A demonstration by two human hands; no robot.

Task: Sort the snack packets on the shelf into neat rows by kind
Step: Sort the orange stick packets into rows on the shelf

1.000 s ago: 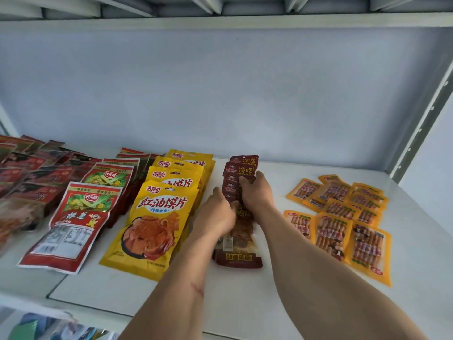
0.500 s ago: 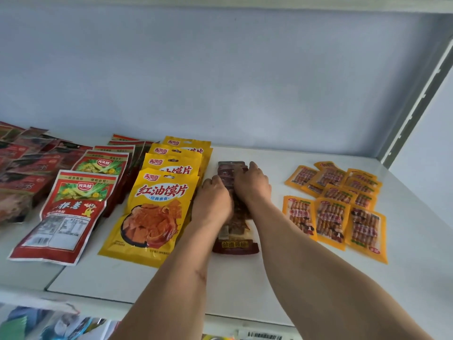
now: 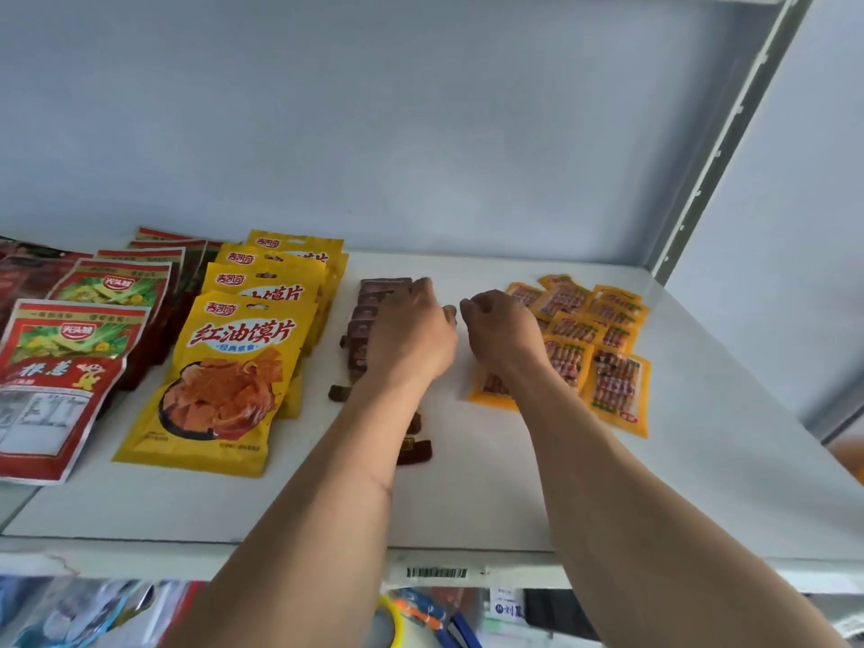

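Observation:
A row of dark brown snack packets [image 3: 369, 311] runs front to back in the middle of the white shelf [image 3: 467, 502]. My left hand [image 3: 411, 339] lies on that row with its fingers stretched toward the back packet. My right hand [image 3: 502, 339] hovers just right of the row, fingers loosely bent, with nothing in it. It partly covers the small orange sausage packets [image 3: 617, 390], which lie in a loose cluster to the right. Left of the brown row stand overlapped rows of yellow packets [image 3: 234, 367] and red-and-green packets [image 3: 61, 367].
Dark red packets [image 3: 23, 273] lie at the far left edge. A grey upright post [image 3: 729, 133] rises at the back right corner. A barcode label [image 3: 437, 572] is on the shelf's front lip, and blurred goods sit below it.
Both hands laid the brown packets down flat in a row. My right hand then let go and moved right toward the orange packets. The camera tilted down.

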